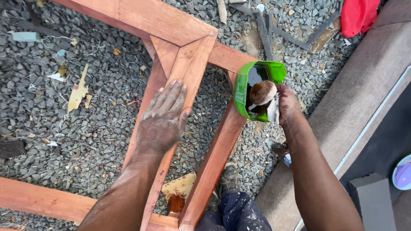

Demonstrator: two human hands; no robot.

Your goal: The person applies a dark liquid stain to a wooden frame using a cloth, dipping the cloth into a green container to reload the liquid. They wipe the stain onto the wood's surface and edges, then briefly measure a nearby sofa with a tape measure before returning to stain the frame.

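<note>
My left hand lies flat, fingers together, on a reddish-brown stained wooden frame that stands on grey gravel. My right hand grips a stained wad of cloth or sponge with a brown rounded top, held inside the mouth of a green cut-open container. The container rests against a slanted rail of the frame. Its dark inside is mostly hidden by the wad.
Gravel strewn with wood chips and paper scraps surrounds the frame. A concrete kerb runs along the right. A red cloth lies at the top right. A grey block and a purple lid sit at the lower right. My shoe is by the rail.
</note>
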